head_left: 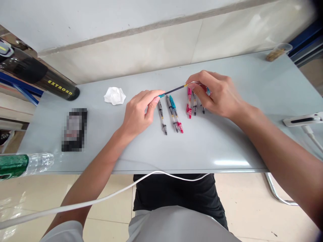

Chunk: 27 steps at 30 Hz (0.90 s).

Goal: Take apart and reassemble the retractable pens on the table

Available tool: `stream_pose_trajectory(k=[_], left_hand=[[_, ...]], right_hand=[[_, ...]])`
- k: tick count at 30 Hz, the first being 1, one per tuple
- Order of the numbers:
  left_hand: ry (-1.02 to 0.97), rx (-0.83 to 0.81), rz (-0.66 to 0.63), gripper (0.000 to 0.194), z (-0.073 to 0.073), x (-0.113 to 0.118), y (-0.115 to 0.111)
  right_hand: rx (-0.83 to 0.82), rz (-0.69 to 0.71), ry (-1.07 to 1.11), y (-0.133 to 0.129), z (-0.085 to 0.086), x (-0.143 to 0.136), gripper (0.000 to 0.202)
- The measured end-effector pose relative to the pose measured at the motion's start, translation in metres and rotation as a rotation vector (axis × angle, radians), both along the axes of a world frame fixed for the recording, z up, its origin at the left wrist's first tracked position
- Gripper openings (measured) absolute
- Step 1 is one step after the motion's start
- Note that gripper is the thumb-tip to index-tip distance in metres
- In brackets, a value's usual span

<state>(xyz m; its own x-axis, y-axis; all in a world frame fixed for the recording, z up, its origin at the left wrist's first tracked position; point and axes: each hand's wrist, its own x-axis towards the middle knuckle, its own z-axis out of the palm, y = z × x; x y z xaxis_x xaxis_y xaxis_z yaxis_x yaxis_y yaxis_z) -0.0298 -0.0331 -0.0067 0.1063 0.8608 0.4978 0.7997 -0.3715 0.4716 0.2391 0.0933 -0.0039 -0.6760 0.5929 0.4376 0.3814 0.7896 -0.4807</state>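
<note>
Above the grey table (141,151), a dark ink refill (175,89) with a yellowish section stretches between my two hands. My left hand (140,112) pinches a teal pen part (160,96) at the refill's left end. Fingers and thumb of my right hand (217,92) are closed on the refill's other end; a clear piece and a bit of teal show by the palm, partly hidden. Below and between the hands lie a grey pen (162,117), another grey pen (172,114) and a teal pen with a red tip (176,114). A pink pen (189,102) and two dark-tipped pens lie by my right hand, partly covered.
Crumpled white tissue (114,96), a pixelated dark object (74,129), a black bottle (37,72) and a green-labelled bottle (25,164) are at the left. A clear cup (279,52) sits back right, a white plug (301,120) at right. A white cable (113,195) crosses in front.
</note>
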Motion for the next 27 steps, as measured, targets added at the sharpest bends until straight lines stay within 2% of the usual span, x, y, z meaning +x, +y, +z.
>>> stream_pose_trajectory(k=[13,22,27], left_hand=[[0.035,-0.002,-0.005,0.054,0.0000,0.0000,-0.0002],[0.018,0.007,0.014,0.054,0.0001,0.0006,-0.0003],[0.035,0.002,0.013,0.054,0.0000,-0.0002,-0.0002]], right_hand=[[-0.020,-0.014,0.010,-0.0005,0.0003,0.0006,0.054],[0.065,-0.058,0.017,-0.0016,0.0053,-0.0012,0.043],[0.045,-0.020,0.032,-0.0017,0.0031,0.0004,0.045]])
